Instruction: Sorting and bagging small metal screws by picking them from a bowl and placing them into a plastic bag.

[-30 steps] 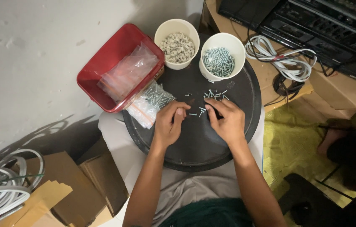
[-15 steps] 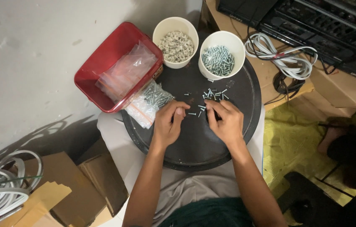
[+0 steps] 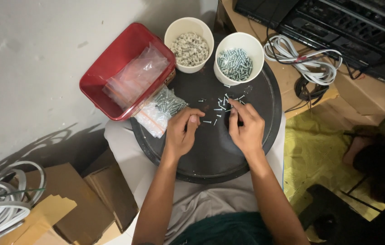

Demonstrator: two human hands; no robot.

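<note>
We've got both hands curled over the round dark tray [image 3: 247, 154], right hand [image 3: 245, 128] pinching at loose screws [image 3: 222, 106], left hand [image 3: 181, 134] half-closed nearby, cups close for easy reach.

- A round dark tray [image 3: 210, 159] rests on the person's lap and carries the small things.
- Far on the tray stand two white cups: the left cup [image 3: 188, 44] holds pale plugs, the right cup [image 3: 239, 58] holds silvery screws.
- Loose screws [image 3: 222, 105] lie scattered near the tray's middle, just near of the right cup.
- A clear bag of screws [image 3: 160, 111] lies at the left rim.
- A red tub [image 3: 110, 77] overlaps the far-left rim, with clear bags inside.
</note>
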